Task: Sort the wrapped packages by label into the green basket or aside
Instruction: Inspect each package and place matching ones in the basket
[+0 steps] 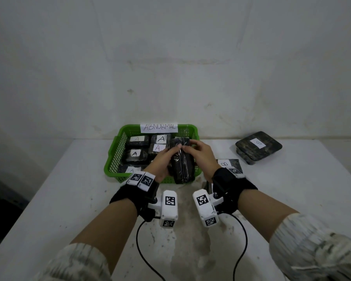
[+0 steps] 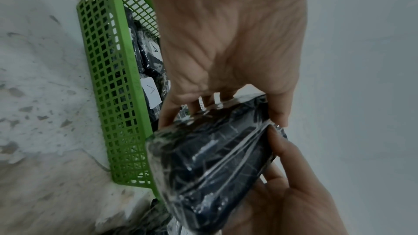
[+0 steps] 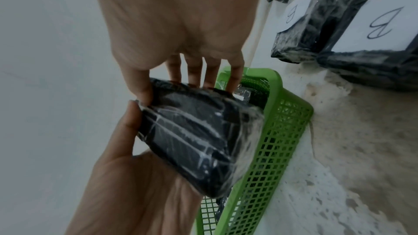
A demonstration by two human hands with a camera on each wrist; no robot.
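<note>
The green basket (image 1: 118,151) sits at the table's (image 1: 292,199) far centre, A-labelled packages (image 1: 134,153) inside. Above its near right edge both hands hold a package (image 1: 181,165). Right of it lie B-labelled packages (image 1: 258,147).

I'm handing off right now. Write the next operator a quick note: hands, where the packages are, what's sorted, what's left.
Left hand and right hand both grip one wrapped package, held tilted over the near right corner of the green basket; its label is not visible in any view.
Done: at least five A-labelled packages lie in the basket, which carries an ABNORMAL sign. B-labelled packages sit aside on the table, right of the basket: one nearby, another farther back.
Left: read the held package's label, then place it accordingly.
</note>
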